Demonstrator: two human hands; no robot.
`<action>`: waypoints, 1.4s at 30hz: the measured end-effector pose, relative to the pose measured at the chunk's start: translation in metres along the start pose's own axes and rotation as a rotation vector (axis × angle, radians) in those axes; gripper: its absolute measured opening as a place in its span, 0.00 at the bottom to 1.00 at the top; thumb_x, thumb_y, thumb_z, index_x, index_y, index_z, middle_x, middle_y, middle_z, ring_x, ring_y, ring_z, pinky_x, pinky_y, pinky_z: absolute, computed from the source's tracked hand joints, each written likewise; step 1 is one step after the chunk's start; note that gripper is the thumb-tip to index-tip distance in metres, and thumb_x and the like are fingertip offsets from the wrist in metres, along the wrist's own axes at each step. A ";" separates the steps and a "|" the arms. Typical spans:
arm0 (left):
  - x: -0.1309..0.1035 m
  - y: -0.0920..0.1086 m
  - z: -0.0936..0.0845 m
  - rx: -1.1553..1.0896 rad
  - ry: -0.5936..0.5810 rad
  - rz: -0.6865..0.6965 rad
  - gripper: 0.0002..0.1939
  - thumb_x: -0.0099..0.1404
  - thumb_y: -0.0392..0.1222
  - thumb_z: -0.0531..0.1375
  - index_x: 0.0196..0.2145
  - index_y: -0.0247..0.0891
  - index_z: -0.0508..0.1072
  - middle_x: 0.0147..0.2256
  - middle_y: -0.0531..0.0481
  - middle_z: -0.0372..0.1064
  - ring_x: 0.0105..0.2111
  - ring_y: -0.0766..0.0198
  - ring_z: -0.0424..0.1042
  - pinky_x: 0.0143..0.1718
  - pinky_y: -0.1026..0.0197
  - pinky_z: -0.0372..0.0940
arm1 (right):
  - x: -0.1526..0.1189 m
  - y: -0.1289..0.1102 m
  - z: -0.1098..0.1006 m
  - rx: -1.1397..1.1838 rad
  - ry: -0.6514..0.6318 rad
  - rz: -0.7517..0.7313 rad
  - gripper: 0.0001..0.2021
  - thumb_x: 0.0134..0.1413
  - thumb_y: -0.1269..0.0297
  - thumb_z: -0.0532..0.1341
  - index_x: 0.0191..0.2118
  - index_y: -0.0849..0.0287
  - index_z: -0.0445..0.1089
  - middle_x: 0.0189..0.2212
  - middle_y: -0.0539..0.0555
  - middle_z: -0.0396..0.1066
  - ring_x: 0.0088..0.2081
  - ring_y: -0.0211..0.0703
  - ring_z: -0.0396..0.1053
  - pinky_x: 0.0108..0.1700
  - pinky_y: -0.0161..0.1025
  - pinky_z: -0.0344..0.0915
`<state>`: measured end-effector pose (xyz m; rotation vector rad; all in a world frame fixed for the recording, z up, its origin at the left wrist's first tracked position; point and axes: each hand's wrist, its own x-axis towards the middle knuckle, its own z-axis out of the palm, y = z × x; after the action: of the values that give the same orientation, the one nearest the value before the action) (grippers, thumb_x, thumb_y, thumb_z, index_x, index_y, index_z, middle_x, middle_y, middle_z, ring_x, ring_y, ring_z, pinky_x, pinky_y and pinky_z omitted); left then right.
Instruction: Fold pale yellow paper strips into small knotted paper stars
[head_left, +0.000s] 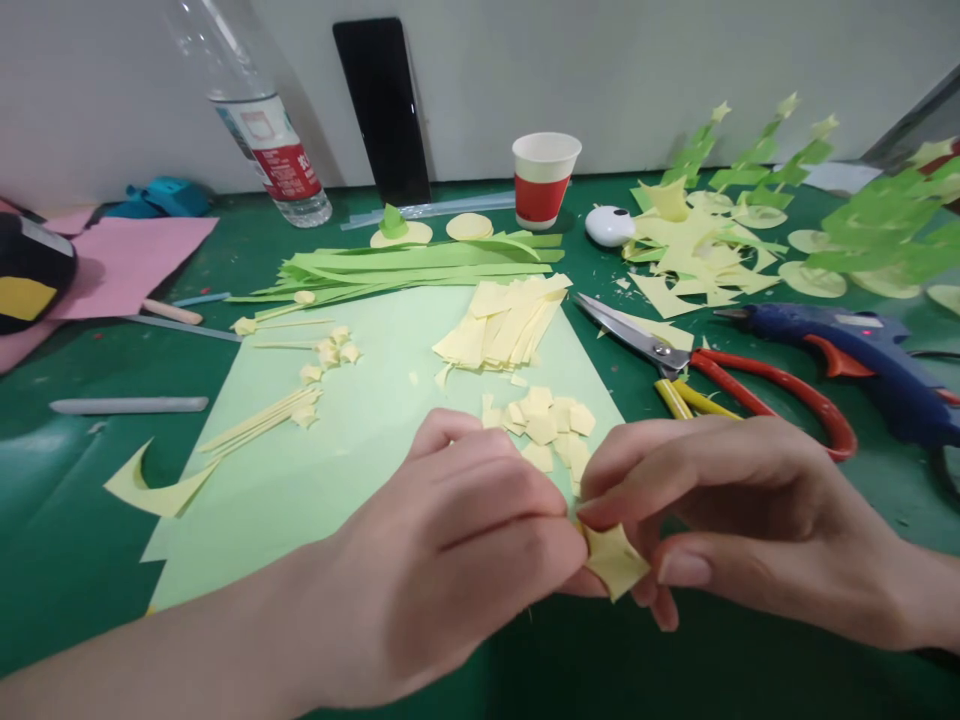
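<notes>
Between my two hands is a small pale-yellow paper star with pinched points. My left hand is closed on its left side, the fingertips partly hidden behind it. My right hand curls around the other side, its index fingertip touching the star's upper edge and the thumb close by the right point. Just beyond the hands, small yellow folded paper pieces lie heaped on a light green sheet. Yellow paper strips are stacked behind them.
Open scissors and a blue hot glue gun lie at right. Paper plants stand behind. Green strips, a paper cup, a phone and a bottle line the back. Small stars on sticks lie left.
</notes>
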<state>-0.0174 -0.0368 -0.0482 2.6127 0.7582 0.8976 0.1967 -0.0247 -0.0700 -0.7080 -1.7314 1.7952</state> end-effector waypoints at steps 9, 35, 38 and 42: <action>0.001 -0.005 0.003 -0.128 0.036 -0.137 0.09 0.67 0.34 0.53 0.29 0.36 0.66 0.26 0.57 0.66 0.26 0.72 0.64 0.33 0.65 0.59 | 0.012 -0.010 0.003 0.151 -0.024 -0.025 0.11 0.48 0.73 0.64 0.40 0.57 0.75 0.27 0.49 0.65 0.24 0.29 0.68 0.26 0.24 0.71; -0.006 0.002 0.005 0.200 0.094 0.028 0.12 0.65 0.29 0.48 0.26 0.36 0.64 0.21 0.55 0.65 0.20 0.68 0.59 0.27 0.58 0.51 | 0.001 -0.002 0.013 0.072 0.117 0.068 0.15 0.47 0.57 0.65 0.41 0.57 0.75 0.33 0.54 0.69 0.28 0.36 0.70 0.25 0.29 0.72; -0.003 0.001 0.002 0.048 0.031 -0.109 0.09 0.65 0.30 0.52 0.27 0.38 0.64 0.24 0.57 0.66 0.22 0.69 0.61 0.30 0.59 0.53 | -0.001 -0.003 0.010 0.024 0.120 0.045 0.17 0.47 0.53 0.64 0.41 0.58 0.74 0.32 0.54 0.69 0.28 0.36 0.69 0.24 0.31 0.72; -0.002 -0.002 0.001 -0.043 0.034 -0.150 0.09 0.66 0.33 0.52 0.28 0.40 0.65 0.23 0.59 0.63 0.23 0.69 0.60 0.31 0.59 0.51 | 0.005 -0.005 0.010 0.056 0.131 0.041 0.12 0.47 0.57 0.64 0.37 0.58 0.74 0.31 0.53 0.68 0.26 0.35 0.68 0.23 0.30 0.71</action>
<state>-0.0183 -0.0366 -0.0508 2.4711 0.9199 0.9068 0.1861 -0.0279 -0.0645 -0.8241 -1.5867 1.7758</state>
